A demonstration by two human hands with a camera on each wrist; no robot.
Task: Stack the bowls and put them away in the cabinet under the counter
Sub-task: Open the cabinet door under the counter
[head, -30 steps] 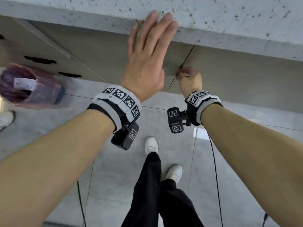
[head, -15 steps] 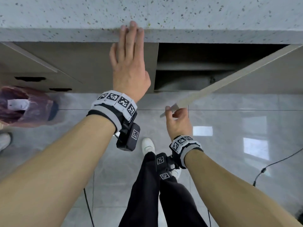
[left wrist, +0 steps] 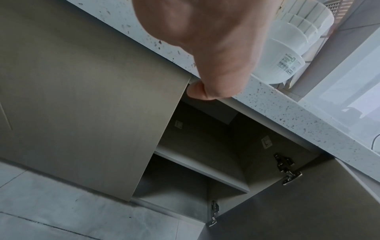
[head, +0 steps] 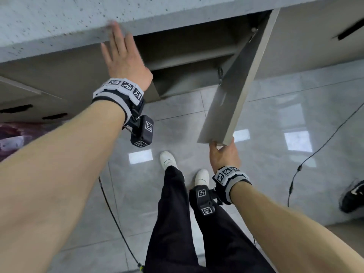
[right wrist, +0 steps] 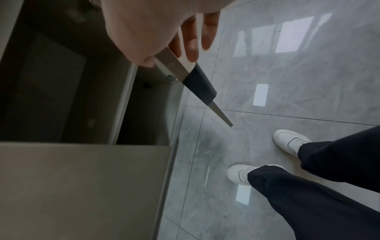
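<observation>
Nearest: the person's black trousers [head: 177,223] and white shoes [head: 167,159] on grey floor tiles [head: 275,119], a thin black cable [head: 307,160] trailing at right.

R hand [head: 223,157] is just beyond the shoes, fingers and thumb pinching the free near corner of the cabinet door [head: 230,95]; in the R wrist view the fingers [right wrist: 191,43] wrap the door's thin edge above its dark strip [right wrist: 198,86]. Door stands swung wide open, hinged on the right side w/ metal hinges [left wrist: 286,168].

Behind it the cabinet [head: 189,62] under the surface is open, dark inside, one shelf [left wrist: 201,170] across the middle. The door left of the opening [left wrist: 82,113] is closed.

L hand [head: 123,58] is farther, at the left of the opening, open w/ fingers straight, laid against the front edge of the speckled surface [head: 49,22]; the thumb tip [left wrist: 195,91] tucks under that edge at the closed door's top corner.

Farthest: white bowls [left wrist: 296,43], already nested in a stack, sit on the surface just behind the L hand, label on the lowest one. They show in the L wrist view only.

Far left, a purplish bag [head: 11,136] on the floor, blurred.
</observation>
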